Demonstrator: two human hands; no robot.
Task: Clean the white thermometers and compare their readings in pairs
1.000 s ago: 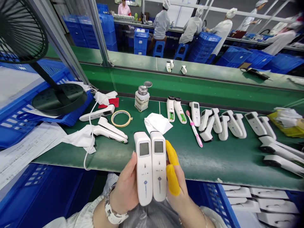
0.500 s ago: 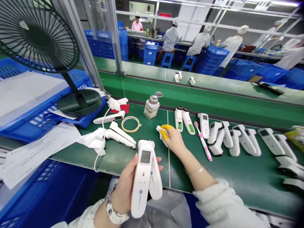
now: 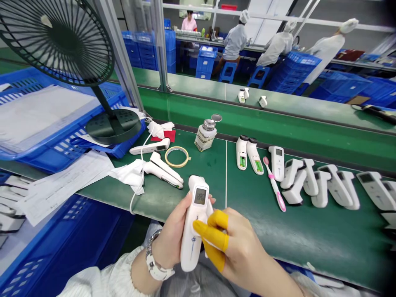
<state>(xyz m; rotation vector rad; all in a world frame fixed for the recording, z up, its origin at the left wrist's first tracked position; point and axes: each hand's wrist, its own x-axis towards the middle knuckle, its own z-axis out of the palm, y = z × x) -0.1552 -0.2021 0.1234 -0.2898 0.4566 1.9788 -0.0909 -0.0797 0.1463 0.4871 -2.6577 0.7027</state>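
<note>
My left hand (image 3: 170, 243) holds a white handheld thermometer (image 3: 189, 251) upright, its small grey screen lit and facing me. A second white device is partly hidden behind it. My right hand (image 3: 238, 243), with yellow covers on several fingers, presses a white cloth (image 3: 201, 222) against the thermometer's front below the screen. Most of the cloth is hidden by the fingers. Beyond my hands stand a bottle with a raised metal lid (image 3: 206, 135) and a roll of tape (image 3: 177, 156) on the green bench (image 3: 198, 165).
White thermometers (image 3: 321, 189) line the right side beside a pink toothbrush (image 3: 275, 185). Two with batteries showing (image 3: 241, 152) lie near the back. At left are a black fan (image 3: 113, 126), blue crates (image 3: 62, 140), papers (image 3: 62, 185) and a white cable (image 3: 142, 165). People work beyond.
My right hand has come from the bench to the thermometer with the cloth. The screen now shows characters more clearly, and the view has shifted slightly left.
</note>
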